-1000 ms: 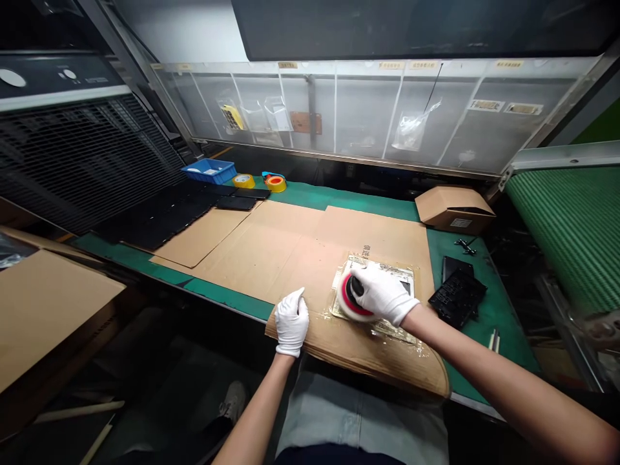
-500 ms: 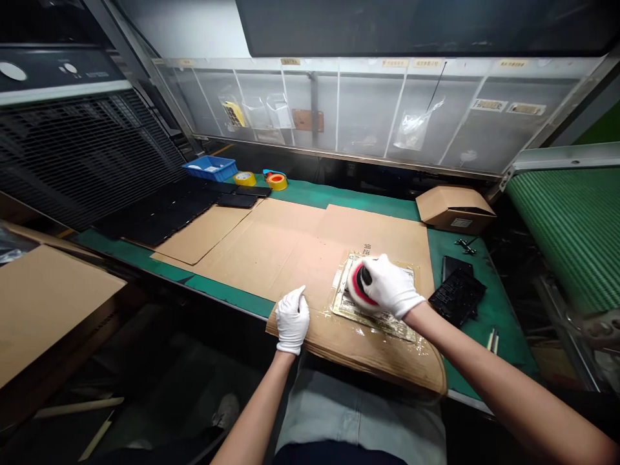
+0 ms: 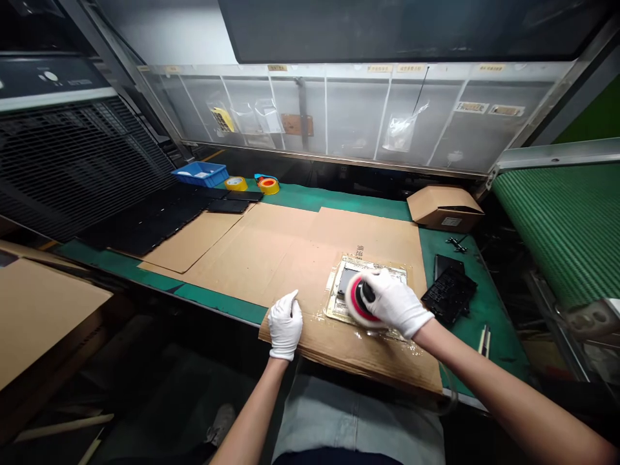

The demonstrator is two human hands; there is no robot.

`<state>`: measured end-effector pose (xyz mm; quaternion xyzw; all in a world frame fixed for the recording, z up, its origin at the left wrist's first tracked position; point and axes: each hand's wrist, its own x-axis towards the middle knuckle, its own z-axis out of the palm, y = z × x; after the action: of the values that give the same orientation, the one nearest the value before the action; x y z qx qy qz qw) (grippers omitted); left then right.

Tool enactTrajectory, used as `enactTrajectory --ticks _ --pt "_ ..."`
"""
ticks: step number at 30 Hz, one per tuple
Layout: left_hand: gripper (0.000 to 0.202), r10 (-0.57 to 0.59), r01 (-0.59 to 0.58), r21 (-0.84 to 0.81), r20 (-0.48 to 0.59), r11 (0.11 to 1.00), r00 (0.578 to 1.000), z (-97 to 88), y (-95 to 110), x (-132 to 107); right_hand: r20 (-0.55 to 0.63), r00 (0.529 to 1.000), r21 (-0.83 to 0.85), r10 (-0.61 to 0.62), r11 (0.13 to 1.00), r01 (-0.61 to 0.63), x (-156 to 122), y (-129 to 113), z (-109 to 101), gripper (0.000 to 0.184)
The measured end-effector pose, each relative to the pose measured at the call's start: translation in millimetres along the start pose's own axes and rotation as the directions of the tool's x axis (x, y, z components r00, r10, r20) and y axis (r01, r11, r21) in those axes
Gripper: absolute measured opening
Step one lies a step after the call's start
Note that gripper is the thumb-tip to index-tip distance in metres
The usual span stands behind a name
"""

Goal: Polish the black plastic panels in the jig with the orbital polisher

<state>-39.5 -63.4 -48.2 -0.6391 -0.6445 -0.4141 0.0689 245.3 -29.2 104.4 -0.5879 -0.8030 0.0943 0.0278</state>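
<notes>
My right hand (image 3: 394,302) gripped the red-rimmed polishing disc (image 3: 357,303), pressing it onto the dark panel (image 3: 345,282) on the cardboard sheet (image 3: 290,252). My left hand (image 3: 285,323), curled and holding nothing, rested at the sheet's near edge. I judged this mid-polish, and the next pass called for flat, even pressure.

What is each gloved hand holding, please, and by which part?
The right hand grips the round red tool over its top; the left hand holds nothing, resting on the cardboard.

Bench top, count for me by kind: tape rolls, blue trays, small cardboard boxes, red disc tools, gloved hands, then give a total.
Tape rolls: 2
Blue tray: 1
Small cardboard box: 1
Red disc tool: 1
Gloved hands: 2, left hand and right hand
Total: 7
</notes>
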Motion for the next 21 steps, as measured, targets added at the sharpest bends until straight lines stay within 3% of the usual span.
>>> enactTrajectory --ticks 3,7,9,13,15,19,21 --pt "0.032 0.008 -0.008 0.001 0.002 1.000 1.000 -0.5 0.4 0.4 -0.075 0.988 -0.042 0.134 0.990 -0.137 7.7 -2.6 -2.4 0.033" --pt "0.031 0.019 -0.019 0.000 -0.004 1.000 1.000 -1.0 0.1 0.4 -0.058 0.997 -0.039 -0.055 0.998 0.053 16.0 -15.4 -1.3 0.029" --pt "0.031 0.014 -0.014 -0.002 -0.003 1.000 1.000 -0.8 -0.2 0.2 -0.031 0.995 -0.019 -0.091 0.996 0.090 20.9 -20.0 -0.9 0.028" --pt "0.032 0.006 -0.006 0.004 0.006 1.000 1.000 -0.5 0.2 -0.3 -0.060 0.993 -0.037 0.101 0.994 -0.103 30.0 -17.1 -5.1 0.029" --pt "0.032 0.001 -0.001 0.006 0.011 1.000 1.000 -0.6 0.7 -0.3 -0.063 0.990 -0.061 0.126 0.990 -0.130 28.2 -14.0 -6.1 0.030" --pt "0.032 0.007 -0.007 0.006 0.004 1.000 1.000 -1.1 1.1 -0.3 -0.027 0.998 -0.038 -0.056 0.998 0.055 15.3 -7.5 -2.5 0.029" --pt "0.032 0.012 -0.012 0.007 0.000 1.000 1.000 -1.2 1.0 -0.7 -0.035 0.997 -0.036 -0.067 0.997 0.066 11.7 0.8 -1.3 0.031"
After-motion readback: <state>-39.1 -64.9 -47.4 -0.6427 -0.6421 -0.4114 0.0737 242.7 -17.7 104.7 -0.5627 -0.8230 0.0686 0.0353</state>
